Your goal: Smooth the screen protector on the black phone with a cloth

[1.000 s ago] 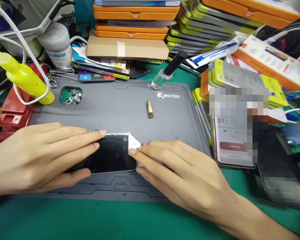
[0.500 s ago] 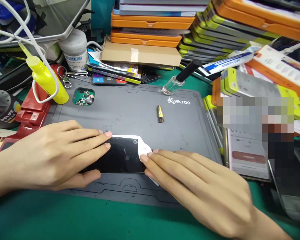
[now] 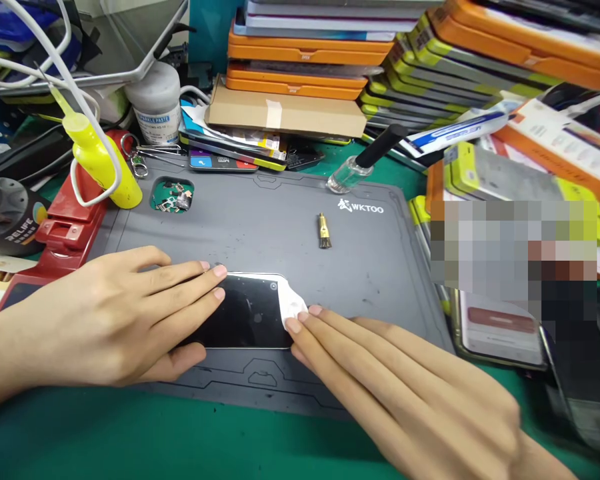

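A smartphone (image 3: 250, 313) with a dark, glossy face lies flat on the grey work mat (image 3: 260, 227). My left hand (image 3: 130, 313) grips its left part, fingers stretched over the face and thumb along the near edge. At the phone's right end, my right hand (image 3: 405, 387) presses a white wipe (image 3: 291, 300) against the face, fingertips close together on it. Part of the wipe is hidden under those fingers. Beyond the phone, a small brass-coloured brush head (image 3: 324, 232) rests on the mat.
A clear bottle with a black cap (image 3: 350, 173) stands at the mat's back edge. Small metal parts (image 3: 175, 198) sit in the mat's cut-out. A yellow bottle (image 3: 103, 160) and a red holder (image 3: 70, 220) are at left. Stacked orange cases (image 3: 305, 50) line the back; a phone (image 3: 500, 333) lies at right.
My right hand and the wipe have shifted slightly towards me and to the right. My left hand keeps its place on the phone. The whole view has moved a little.
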Demonstrator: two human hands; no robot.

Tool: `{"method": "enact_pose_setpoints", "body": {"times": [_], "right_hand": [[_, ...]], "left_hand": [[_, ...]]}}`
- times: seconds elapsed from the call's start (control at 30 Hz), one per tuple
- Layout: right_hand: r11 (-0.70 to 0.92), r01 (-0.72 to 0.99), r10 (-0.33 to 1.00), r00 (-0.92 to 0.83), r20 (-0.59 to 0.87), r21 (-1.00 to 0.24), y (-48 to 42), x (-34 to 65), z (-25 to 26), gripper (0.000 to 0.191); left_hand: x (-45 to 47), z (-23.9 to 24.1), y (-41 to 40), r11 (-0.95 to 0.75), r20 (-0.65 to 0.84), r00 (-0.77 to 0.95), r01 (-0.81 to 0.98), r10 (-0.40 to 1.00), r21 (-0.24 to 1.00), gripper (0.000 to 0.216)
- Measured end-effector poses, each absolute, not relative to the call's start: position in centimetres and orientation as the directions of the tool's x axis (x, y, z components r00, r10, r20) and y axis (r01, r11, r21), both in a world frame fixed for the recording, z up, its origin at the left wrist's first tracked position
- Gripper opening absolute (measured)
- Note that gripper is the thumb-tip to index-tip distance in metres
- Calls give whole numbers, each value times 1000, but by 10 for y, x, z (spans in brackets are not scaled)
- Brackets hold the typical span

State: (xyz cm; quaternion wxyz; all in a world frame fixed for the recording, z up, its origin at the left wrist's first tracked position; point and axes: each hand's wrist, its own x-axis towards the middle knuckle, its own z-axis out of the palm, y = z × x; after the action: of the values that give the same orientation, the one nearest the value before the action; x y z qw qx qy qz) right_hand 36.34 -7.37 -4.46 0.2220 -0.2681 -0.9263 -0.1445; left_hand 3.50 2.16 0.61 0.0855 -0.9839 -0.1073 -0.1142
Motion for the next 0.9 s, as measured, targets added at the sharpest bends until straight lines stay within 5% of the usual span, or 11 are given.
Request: {"method": "enact_pose_setpoints", "body": {"times": [0.3,0.63,0.9], "right_hand": [[817,561,434,-751,498,133,-72,361,-45,30],[780,614,587,-655,476,-116,-59,350,-36,23],[745,652,633,-625,457,-139,-57,344,-36,20]], "left_hand": [[36,5,21,-961,267,944,236,192,-143,36],[36,2,18,-957,294,934,253,203,-144,34],[38,2,16,-954,274,945,236,181,-183,35]]}}
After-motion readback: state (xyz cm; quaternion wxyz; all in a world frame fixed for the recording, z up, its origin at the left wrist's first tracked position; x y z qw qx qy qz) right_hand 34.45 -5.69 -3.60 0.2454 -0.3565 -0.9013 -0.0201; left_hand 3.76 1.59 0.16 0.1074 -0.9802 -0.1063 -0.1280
